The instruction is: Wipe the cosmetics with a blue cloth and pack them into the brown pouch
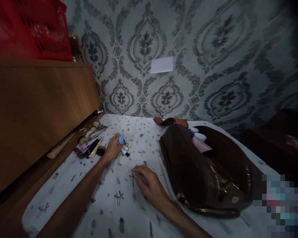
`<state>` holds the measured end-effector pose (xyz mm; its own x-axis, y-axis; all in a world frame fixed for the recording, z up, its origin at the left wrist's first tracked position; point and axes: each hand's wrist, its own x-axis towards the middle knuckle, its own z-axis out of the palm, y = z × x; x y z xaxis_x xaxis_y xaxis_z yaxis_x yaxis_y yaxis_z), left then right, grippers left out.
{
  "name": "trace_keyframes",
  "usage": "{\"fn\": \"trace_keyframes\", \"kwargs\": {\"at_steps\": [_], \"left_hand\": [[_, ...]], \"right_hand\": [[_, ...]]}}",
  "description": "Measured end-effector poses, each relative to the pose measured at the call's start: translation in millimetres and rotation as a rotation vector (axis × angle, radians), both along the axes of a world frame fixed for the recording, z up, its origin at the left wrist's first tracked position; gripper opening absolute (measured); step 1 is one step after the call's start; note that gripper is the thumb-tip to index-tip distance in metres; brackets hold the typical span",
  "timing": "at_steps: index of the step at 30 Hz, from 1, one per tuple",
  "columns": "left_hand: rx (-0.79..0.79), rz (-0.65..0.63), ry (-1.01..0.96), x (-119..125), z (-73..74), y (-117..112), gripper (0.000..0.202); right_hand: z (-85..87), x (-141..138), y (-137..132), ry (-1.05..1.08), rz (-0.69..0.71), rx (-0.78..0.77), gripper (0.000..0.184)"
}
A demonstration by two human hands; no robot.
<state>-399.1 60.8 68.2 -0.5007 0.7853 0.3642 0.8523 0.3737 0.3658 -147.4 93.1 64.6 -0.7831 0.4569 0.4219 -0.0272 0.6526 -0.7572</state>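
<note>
On the patterned white sheet (pixel 139 211), my left hand (pixel 113 147) is curled around a small light-blue item (pixel 121 139) whose kind I cannot make out. Beside those fingers lie small white tubes (pixel 125 151), one with a black end, partly hidden by the hand. Left of it are several cosmetics-like items, among them a round black-lidded jar (pixel 100 150) and a cream-coloured tube (pixel 95 148). My right hand (pixel 150 185) hovers low over the sheet, fingers apart and loosely bent, holding nothing. To its right lies a dark brown leather bag (pixel 186 162), unzipped, with white-topped containers (pixel 200 137) and a pink item (pixel 201 144) inside.
A wooden cabinet (pixel 44 102) borders the left side, with a red plastic basket (pixel 44 29) on top. Patterned wallpaper (pixel 144 39) with a white rectangular piece (pixel 162 64) rises behind the sheet. A brown strap (pixel 181 123) lies beyond the bag.
</note>
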Motion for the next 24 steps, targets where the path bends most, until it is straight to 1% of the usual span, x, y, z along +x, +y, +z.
{"fn": "trace_keyframes", "kwargs": {"at_steps": [3,5,7,9,11,13,15,18,21,22,24], "left_hand": [[-0.001,0.082,0.036,-16.7,18.1,-7.7,0.052],[-0.029,0.18,0.066,-34.0,33.1,-16.0,0.049],[-0.075,0.308,0.086,-52.8,45.7,-25.8,0.044],[-0.139,0.424,0.082,-69.2,53.1,-34.7,0.037],[-0.214,0.479,0.063,-79.9,55.6,-40.6,0.028],[-0.273,0.478,0.056,-83.4,55.6,-43.2,0.023],[-0.303,0.45,0.073,-81.2,56.0,-43.7,0.024],[-0.301,0.387,0.122,-75.7,59.7,-42.8,0.029],[-0.28,0.34,0.158,-76.2,63.3,-41.0,0.033],[-0.279,0.332,0.158,-77.6,63.9,-40.5,0.033],[-0.283,0.316,0.142,-80.7,64.6,-40.3,0.025]], "right_hand": [[-6.5,-6.2,-1.2,0.014,-0.03,-0.07,0.023],[-9.5,-6.3,-0.7,0.029,-0.023,-0.087,0.022],[-11.3,-5.0,0.4,0.035,-0.023,-0.101,0.022],[-11.4,-3.9,1.0,0.04,-0.031,-0.111,0.021],[-9.7,-3.4,0.3,0.044,-0.033,-0.107,0.021],[-6.6,-3.3,-1.3,0.042,-0.02,-0.093,0.022],[-3.4,-3.4,-2.8,0.023,-0.008,-0.083,0.022],[-0.8,-3.3,-3.7,0.003,0.0,-0.079,0.023],[-0.2,-3.0,-3.8,0.012,-0.002,-0.079,0.022],[0.0,-2.8,-4.3,0.013,-0.002,-0.078,0.022],[0.4,-2.1,-6.2,0.014,-0.012,-0.078,0.021]]}}
